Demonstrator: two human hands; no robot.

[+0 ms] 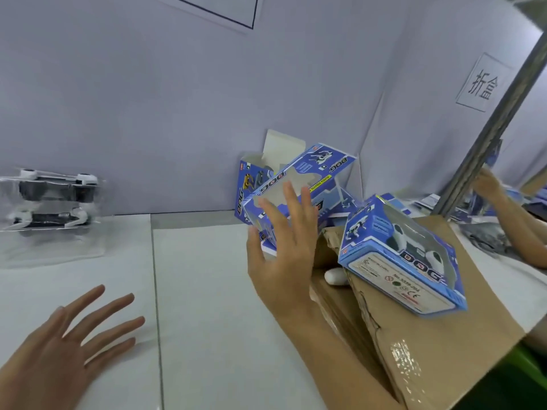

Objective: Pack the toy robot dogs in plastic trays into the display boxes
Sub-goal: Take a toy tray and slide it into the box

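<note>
Lying tilted on a brown cardboard carton [438,335], a packed blue display box [402,258] shows its white dog; empty blue boxes [296,184] stand behind the right hand [284,250], fingers spread wide. Left hand [68,341] hovers open above the white table [207,291]; clear-trayed dogs [53,199] sit far left.

A filled blue display box [405,258] with a toy dog behind its window lies tilted on the brown carton [438,335] at the right. Left of the carton, the right hand [281,250] is raised with fingers spread before empty display boxes [296,184]. Further left of the carton, the left hand [65,344] hovers flat over the white table [207,306], and clear trays holding toy dogs [53,199] stand against the wall.
</note>
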